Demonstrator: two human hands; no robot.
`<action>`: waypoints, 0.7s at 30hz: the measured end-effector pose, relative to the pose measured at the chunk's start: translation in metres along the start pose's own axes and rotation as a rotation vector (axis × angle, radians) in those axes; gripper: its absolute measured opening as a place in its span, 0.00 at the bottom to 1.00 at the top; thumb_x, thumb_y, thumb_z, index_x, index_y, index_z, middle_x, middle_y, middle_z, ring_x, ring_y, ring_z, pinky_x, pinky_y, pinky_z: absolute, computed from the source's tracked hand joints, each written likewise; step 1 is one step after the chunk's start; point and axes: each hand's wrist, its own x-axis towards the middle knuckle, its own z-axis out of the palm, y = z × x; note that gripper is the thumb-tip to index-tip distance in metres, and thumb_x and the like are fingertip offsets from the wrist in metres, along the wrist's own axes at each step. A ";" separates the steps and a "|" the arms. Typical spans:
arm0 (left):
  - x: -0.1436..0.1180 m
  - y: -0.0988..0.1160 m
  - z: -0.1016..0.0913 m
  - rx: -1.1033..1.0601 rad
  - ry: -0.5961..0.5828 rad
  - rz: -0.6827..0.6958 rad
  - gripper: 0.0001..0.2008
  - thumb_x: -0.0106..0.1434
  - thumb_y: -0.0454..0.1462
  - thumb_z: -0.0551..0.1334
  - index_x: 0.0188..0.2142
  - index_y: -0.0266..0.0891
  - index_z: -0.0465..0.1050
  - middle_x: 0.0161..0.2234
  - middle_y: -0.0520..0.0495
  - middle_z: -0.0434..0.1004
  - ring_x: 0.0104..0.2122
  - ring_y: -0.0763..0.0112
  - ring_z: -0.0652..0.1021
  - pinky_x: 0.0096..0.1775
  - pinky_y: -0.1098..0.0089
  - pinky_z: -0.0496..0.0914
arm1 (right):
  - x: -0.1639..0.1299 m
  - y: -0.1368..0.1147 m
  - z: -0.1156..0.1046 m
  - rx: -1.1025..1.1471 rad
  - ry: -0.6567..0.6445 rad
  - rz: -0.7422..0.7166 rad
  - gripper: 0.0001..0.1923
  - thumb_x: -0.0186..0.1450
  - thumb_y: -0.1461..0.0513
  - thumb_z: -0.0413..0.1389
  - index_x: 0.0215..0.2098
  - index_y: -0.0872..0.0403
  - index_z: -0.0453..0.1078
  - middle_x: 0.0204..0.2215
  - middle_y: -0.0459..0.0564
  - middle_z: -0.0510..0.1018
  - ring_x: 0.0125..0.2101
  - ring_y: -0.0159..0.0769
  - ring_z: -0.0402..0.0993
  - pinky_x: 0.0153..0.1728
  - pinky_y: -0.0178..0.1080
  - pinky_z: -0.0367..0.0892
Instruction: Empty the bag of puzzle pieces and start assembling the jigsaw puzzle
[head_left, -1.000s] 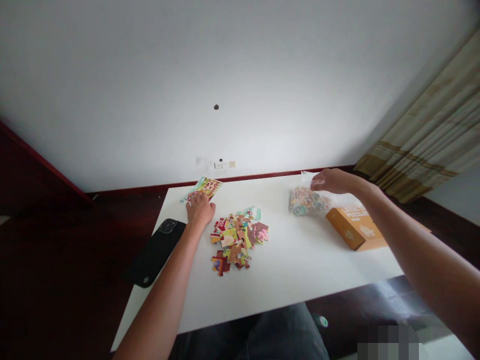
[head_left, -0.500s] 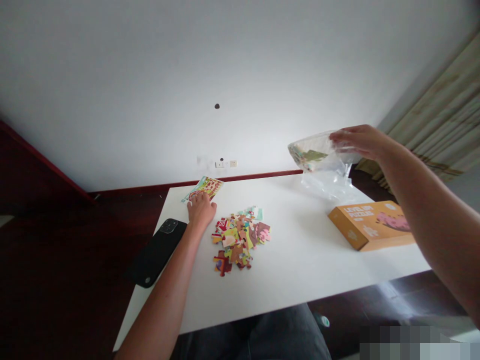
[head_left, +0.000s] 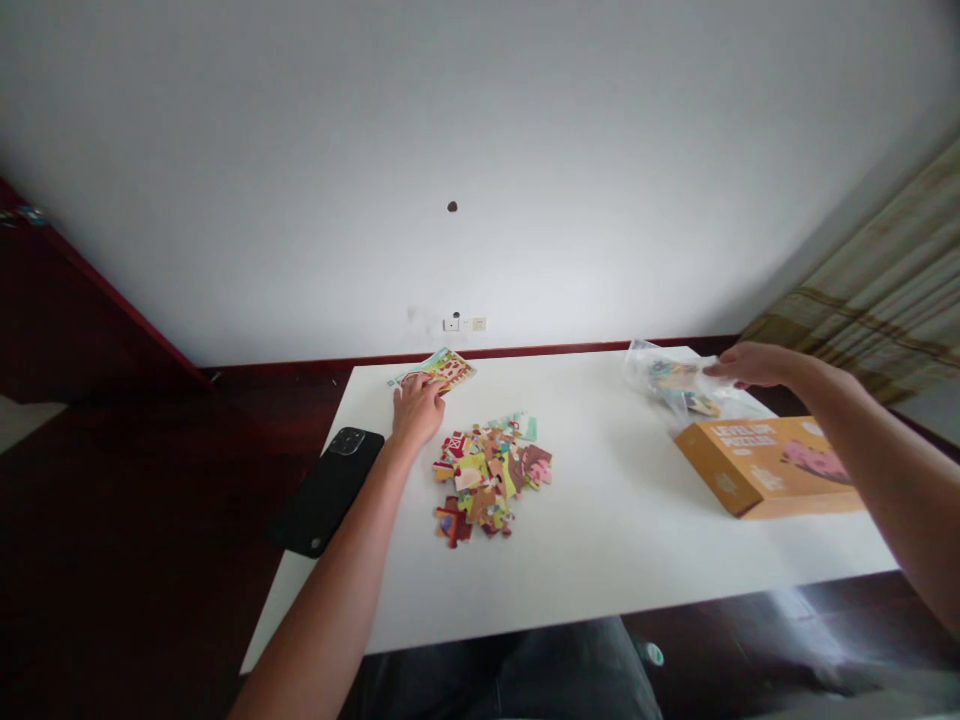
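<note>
My left hand (head_left: 417, 411) rests on the white table (head_left: 600, 540) with its fingers on a colourful picture card (head_left: 439, 369) at the far left edge. A loose pile of puzzle pieces (head_left: 491, 476) lies just right of that hand. My right hand (head_left: 750, 364) holds a clear plastic bag with puzzle pieces (head_left: 671, 382) low over the table's far right corner. Just in front of the bag lies an orange puzzle box (head_left: 769, 465).
A black phone (head_left: 328, 489) overhangs the table's left edge. A white wall with a socket (head_left: 465, 324) stands behind the table, and a curtain (head_left: 877, 290) hangs at the right. My dark-trousered knee (head_left: 517, 670) shows under the near edge.
My right hand raised the plastic bag off the table, then brought it back down to the far right corner behind the orange box. My left hand stayed on the picture card.
</note>
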 end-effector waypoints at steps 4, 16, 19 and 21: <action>0.000 0.001 0.008 0.046 0.030 -0.039 0.20 0.70 0.33 0.54 0.59 0.45 0.73 0.66 0.38 0.68 0.67 0.46 0.65 0.65 0.33 0.58 | -0.030 -0.040 -0.012 -0.111 0.163 -0.117 0.27 0.68 0.51 0.64 0.56 0.62 0.76 0.50 0.75 0.80 0.44 0.52 0.79 0.40 0.46 0.65; -0.002 0.009 0.013 -0.065 0.106 0.263 0.17 0.73 0.41 0.58 0.57 0.44 0.77 0.58 0.40 0.76 0.58 0.52 0.74 0.63 0.50 0.66 | -0.087 -0.194 0.134 0.380 -0.318 -0.733 0.24 0.59 0.46 0.70 0.44 0.52 0.77 0.36 0.50 0.81 0.33 0.39 0.76 0.36 0.38 0.66; 0.001 0.006 0.017 -0.100 0.107 0.278 0.17 0.74 0.40 0.57 0.57 0.42 0.77 0.55 0.40 0.78 0.56 0.54 0.75 0.62 0.51 0.67 | -0.076 -0.175 0.144 0.450 -0.202 -0.667 0.11 0.68 0.55 0.61 0.44 0.52 0.79 0.35 0.50 0.80 0.32 0.37 0.75 0.37 0.37 0.66; 0.003 0.004 0.019 -0.117 0.123 0.289 0.17 0.75 0.40 0.56 0.57 0.41 0.77 0.55 0.39 0.79 0.57 0.54 0.75 0.62 0.51 0.67 | -0.072 -0.166 0.146 0.470 -0.107 -0.625 0.12 0.72 0.58 0.54 0.44 0.52 0.80 0.39 0.52 0.81 0.35 0.37 0.76 0.40 0.37 0.67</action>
